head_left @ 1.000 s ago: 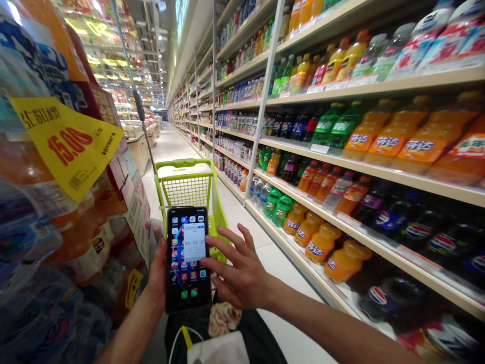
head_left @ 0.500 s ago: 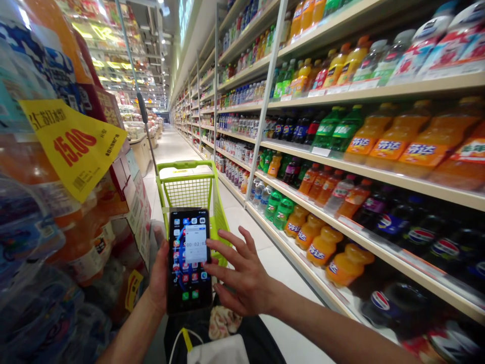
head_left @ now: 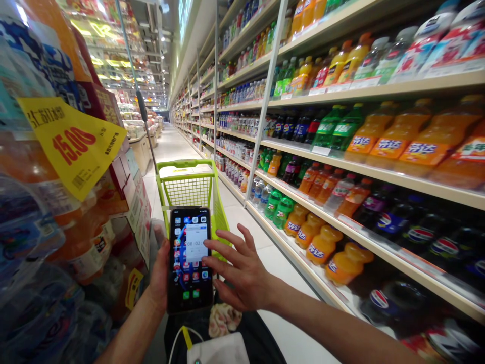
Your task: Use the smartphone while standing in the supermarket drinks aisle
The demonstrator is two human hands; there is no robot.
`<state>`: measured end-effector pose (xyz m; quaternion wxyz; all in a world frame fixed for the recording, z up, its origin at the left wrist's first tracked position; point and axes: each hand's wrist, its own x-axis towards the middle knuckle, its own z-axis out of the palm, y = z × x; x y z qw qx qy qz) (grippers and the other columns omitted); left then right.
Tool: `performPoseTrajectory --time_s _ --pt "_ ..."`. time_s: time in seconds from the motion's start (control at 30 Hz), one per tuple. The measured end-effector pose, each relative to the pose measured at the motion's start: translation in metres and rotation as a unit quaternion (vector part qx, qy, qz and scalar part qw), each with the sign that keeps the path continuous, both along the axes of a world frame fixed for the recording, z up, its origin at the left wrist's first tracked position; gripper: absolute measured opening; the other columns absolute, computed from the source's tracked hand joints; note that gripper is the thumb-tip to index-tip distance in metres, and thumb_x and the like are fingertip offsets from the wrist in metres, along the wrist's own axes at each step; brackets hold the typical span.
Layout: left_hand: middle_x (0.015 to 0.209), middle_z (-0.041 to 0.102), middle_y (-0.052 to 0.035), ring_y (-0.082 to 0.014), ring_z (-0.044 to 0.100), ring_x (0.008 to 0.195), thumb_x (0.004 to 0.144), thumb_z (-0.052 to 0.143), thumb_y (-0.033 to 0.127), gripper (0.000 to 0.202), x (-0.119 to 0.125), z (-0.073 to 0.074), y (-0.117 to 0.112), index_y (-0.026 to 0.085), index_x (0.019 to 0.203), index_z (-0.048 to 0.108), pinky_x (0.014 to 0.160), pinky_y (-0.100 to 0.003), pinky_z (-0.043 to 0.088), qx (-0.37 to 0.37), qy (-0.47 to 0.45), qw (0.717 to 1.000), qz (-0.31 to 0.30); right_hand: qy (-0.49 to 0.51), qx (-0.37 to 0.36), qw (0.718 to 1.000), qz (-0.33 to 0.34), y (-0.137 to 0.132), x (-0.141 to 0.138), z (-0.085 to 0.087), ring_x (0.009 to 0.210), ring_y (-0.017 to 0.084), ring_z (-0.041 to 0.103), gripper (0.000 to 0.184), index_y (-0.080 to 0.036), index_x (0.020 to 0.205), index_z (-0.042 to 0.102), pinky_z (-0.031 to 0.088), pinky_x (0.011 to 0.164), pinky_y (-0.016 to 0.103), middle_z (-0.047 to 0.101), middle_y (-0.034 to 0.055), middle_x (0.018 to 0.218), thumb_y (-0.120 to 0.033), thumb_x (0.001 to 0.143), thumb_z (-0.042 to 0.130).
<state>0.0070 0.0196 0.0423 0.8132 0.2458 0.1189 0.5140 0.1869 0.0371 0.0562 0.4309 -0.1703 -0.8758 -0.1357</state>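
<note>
My left hand (head_left: 159, 275) grips a black smartphone (head_left: 189, 259) upright at the lower centre; its lit screen shows app icons and a white timer box. My right hand (head_left: 237, 270) hovers beside the phone with fingers spread, and its thumb tip touches the screen's right side. Just beyond the phone stands a lime-green shopping cart (head_left: 189, 184). A dark bag (head_left: 261, 336) with a white pouch (head_left: 220, 349) and a patterned cloth (head_left: 223, 319) lies under my hands.
Long shelves of soft-drink bottles (head_left: 379, 151) run along the right. A stack of wrapped drinks with a yellow 15.00 price sign (head_left: 70, 144) crowds the left. The pale aisle floor (head_left: 168, 144) runs straight ahead past the cart.
Almost nothing has moved. The phone has shifted very slightly in my left hand, and my right thumb stays at its screen.
</note>
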Motion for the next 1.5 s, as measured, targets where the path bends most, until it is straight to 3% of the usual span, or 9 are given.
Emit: performPoseTrajectory --time_s 0.33,0.7,1.0,1.3,1.5 --pt "0.086 0.072 -0.0085 -0.0285 0.062 0.090 0.070 0.058 0.047 0.040 0.003 0.006 -0.002 0.016 0.092 0.070 0.088 -0.043 0.041 -0.017 0.005 1.000 0.010 -0.012 0.003 1.000 0.009 0.003 0.003 0.001 0.121 0.025 0.038 0.027 -0.022 0.097 0.061 0.013 0.104 0.052 0.058 0.0059 0.117 -0.024 0.071 0.052" --pt "0.089 0.071 -0.0091 -0.0283 0.063 0.090 0.076 0.050 0.048 0.043 0.000 0.005 -0.002 0.015 0.099 0.067 0.088 -0.043 0.041 0.011 0.000 1.000 -0.013 0.023 -0.016 0.999 0.043 0.000 0.004 0.005 0.119 0.027 0.039 0.025 -0.022 0.091 0.061 0.018 0.102 0.054 0.055 0.0072 0.118 -0.024 0.070 0.049" --pt "0.099 0.069 -0.0084 -0.0257 0.062 0.092 0.081 0.044 0.046 0.045 0.000 0.003 -0.002 0.015 0.108 0.063 0.088 -0.040 0.041 0.046 -0.029 0.998 -0.037 0.012 0.005 1.000 0.012 -0.001 0.002 0.010 0.120 0.027 0.038 0.028 -0.021 0.097 0.060 0.017 0.102 0.053 0.053 0.0081 0.120 -0.024 0.071 0.049" --pt "0.092 0.071 -0.0091 -0.0258 0.062 0.091 0.079 0.044 0.048 0.046 0.001 0.006 -0.001 0.015 0.104 0.065 0.089 -0.041 0.041 0.049 -0.021 0.998 -0.028 0.028 0.020 0.999 0.004 -0.001 0.003 0.011 0.119 0.026 0.039 0.028 -0.021 0.098 0.058 0.018 0.102 0.052 0.055 0.0080 0.117 -0.024 0.072 0.049" --pt "0.095 0.070 -0.0074 -0.0258 0.060 0.099 0.080 0.045 0.045 0.043 0.004 0.006 -0.001 0.018 0.107 0.063 0.092 -0.041 0.038 0.051 -0.035 0.998 -0.027 0.045 0.030 0.998 -0.031 0.004 -0.003 0.023 0.121 0.028 0.037 0.029 -0.017 0.101 0.056 0.021 0.100 0.052 0.051 0.0119 0.121 -0.025 0.075 0.048"
